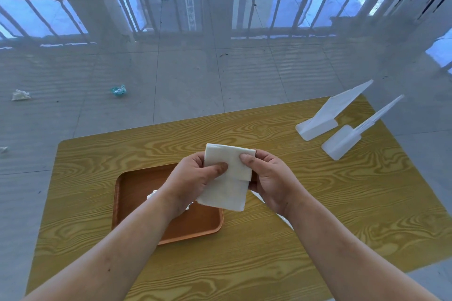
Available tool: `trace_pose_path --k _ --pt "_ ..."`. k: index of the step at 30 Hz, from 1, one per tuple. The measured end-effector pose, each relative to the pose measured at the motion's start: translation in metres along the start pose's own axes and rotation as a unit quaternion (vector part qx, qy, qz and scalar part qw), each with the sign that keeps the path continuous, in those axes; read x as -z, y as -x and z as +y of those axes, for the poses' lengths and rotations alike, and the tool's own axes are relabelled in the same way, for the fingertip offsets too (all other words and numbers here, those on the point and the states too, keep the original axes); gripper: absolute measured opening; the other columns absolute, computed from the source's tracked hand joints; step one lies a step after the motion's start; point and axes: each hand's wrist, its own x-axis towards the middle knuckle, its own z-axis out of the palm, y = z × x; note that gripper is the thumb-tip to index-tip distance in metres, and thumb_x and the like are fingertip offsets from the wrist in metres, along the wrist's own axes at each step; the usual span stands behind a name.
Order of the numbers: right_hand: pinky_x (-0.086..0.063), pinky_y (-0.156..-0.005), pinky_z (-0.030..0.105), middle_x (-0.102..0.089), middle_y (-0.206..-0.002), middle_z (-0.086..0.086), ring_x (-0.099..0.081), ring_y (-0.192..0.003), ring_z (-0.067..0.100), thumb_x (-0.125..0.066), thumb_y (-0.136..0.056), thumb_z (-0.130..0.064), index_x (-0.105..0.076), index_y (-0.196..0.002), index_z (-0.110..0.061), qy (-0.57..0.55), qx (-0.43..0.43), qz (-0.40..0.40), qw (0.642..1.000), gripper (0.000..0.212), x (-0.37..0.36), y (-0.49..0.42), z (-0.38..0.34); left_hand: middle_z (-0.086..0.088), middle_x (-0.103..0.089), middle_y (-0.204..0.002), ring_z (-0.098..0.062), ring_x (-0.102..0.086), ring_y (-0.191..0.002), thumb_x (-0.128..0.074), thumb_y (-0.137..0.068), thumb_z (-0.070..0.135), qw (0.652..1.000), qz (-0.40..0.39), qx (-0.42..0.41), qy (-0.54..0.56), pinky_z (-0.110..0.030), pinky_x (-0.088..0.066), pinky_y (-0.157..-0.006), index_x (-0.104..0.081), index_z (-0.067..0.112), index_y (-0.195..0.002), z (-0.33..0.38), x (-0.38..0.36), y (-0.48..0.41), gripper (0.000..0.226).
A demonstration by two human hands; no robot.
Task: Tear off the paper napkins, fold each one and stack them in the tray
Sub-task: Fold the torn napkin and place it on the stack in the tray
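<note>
While both hands (pixel 234 176) pinch a napkin (pixel 228 176) (apparently half-folded), it hangs above the tray (pixel 137 193)

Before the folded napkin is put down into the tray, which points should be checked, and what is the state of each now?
1. Napkin held by both hands: ok, left hand and right hand pinch it.
2. Fold finished: cannot tell; the edges look uneven.
3. Tray within reach: ok, directly under the hands.
4. Free space in the tray: ok, left part bare.
5. Earlier napkins stacked neatly: cannot tell, mostly hidden.
</note>
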Motion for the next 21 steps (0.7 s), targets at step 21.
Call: trace_pose_path --k 21 --pt "-0.052 -0.056 0.031 -0.077 -0.095 0.008 -0.067 -0.074 0.021 -0.049 -0.106 -0.002 -0.080 -0.091 -0.017 0.008 -0.030 -0.031 0.999 0.038 0.001 0.000 0.007 -0.012 -0.078 -0.105 -0.025 -0.073 -0.086 -0.060 -0.089 0.025 0.996 0.002 0.039 0.075 -0.037 -0.060 -0.068 -0.080 0.016 -0.099 -0.006 0.012 0.008 0.025"
